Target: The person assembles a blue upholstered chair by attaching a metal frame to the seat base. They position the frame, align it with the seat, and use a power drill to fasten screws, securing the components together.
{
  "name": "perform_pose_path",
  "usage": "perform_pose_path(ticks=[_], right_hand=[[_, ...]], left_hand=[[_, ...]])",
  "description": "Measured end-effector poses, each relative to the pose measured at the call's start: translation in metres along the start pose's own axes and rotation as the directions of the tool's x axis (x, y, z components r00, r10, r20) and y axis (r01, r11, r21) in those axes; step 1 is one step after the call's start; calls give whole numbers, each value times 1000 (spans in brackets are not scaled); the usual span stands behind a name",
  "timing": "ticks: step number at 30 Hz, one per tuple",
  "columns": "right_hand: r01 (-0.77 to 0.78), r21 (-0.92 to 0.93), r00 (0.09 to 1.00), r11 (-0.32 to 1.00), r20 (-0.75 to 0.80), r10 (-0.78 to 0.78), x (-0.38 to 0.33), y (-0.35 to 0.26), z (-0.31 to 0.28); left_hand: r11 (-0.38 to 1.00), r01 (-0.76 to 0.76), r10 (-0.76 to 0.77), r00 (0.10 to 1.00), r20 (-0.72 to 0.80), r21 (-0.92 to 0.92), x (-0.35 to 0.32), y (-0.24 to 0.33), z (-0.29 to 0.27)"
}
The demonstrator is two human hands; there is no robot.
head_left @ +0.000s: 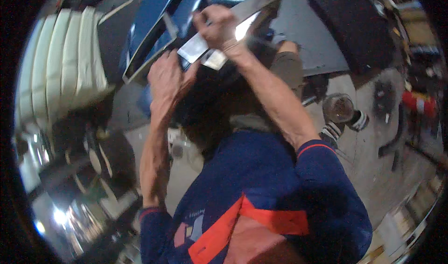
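Note:
A blue, shiny vinyl-like piece (186, 8) with a thin flat metal-looking frame (151, 49) lies ahead of me. My left hand (169, 79) is at the frame's near right end, fingers bent down and thumb toward the right; their tips are hidden. My right hand (217, 27) is closed, its fingers curled and a little blurred, above the blue piece; anything inside them cannot be made out. Between both hands lies a small white card-like piece (192, 48), close to the right hand's underside. Beside it is a cream-coloured scrap (215, 59).
A ribbed pale green cushion (60, 68) stands at the left. On the grey worktop (329, 35) at the right lies a dark padded piece (352, 28). A round stool-like object (338, 107) stands on the floor to the right, near a red item (419, 103).

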State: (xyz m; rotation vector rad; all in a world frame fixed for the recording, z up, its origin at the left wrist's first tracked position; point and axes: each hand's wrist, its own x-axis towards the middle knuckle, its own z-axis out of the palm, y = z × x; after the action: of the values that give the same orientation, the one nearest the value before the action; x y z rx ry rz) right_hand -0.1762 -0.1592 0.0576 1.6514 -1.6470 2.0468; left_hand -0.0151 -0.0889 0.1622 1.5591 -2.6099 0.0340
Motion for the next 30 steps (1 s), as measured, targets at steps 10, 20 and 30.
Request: perform_pose_path(ticks=[10,20,30], right_hand=[[148,-27,955,989,-255,-150,30,-39,-42],[-120,100,992,988,47,115,17,5,-14],[-859,-255,443,444,-804,396,-215,42,-452]], left_hand=[[993,111,-107,986,127,-28,2,4,-8],[998,-61,61,998,-6,16,22,-5,2],[980,161,-129,962,241,-115,31,-27,-5]])
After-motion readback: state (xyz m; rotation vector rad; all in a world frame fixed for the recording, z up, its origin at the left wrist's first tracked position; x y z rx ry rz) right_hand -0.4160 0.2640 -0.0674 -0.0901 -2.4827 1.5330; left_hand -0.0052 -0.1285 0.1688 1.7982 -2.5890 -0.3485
